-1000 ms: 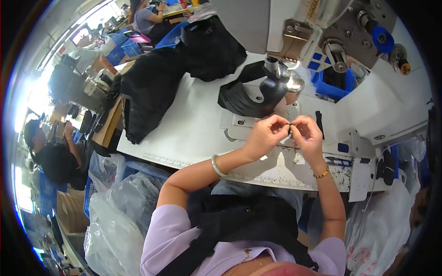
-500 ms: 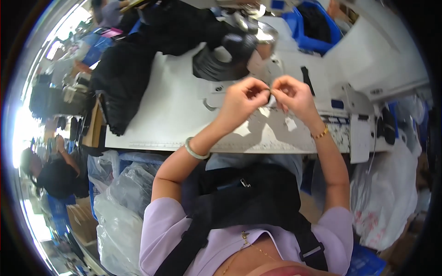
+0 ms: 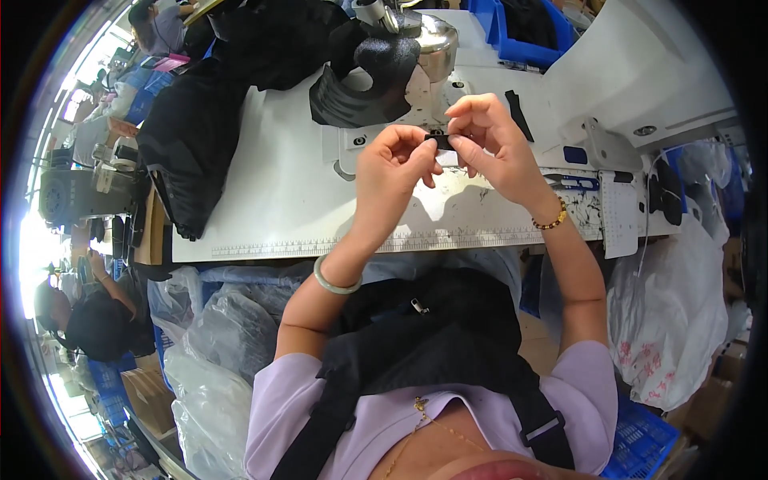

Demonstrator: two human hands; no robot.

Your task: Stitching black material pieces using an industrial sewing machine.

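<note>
Fingertips of both hands meet on a small black strip (image 3: 439,142) just above the centre of the frame, over the white sewing table (image 3: 264,192). The strip's long axis runs left to right across the picture, roughly level, one end toward each hand. The left hand (image 3: 392,164) is closed into a pinch, thumb and forefinger pressed together on the strip's left end, the other fingers curled loosely beneath. The right hand (image 3: 492,140) is likewise pinched shut on the right end, its remaining fingers arched over the top and hiding most of that end. Only a short stretch of the strip shows between the two pinches, so its full length, its thickness and whether it is fabric or webbing are hard to make out. A pale green bangle (image 3: 334,280) sits on the left wrist and a bead bracelet (image 3: 552,218) on the right. Just beyond the hands, toward the top centre, a dark moulded piece (image 3: 360,84) lies beside the metal sewing-machine part (image 3: 436,40), which the upper edge cuts off. A heap of black fabric (image 3: 200,120) spreads over the table's upper left. Blue-handled scissors (image 3: 572,182) rest on the table to the right of the hands. White plastic bags (image 3: 664,320) hang at the lower right.
</note>
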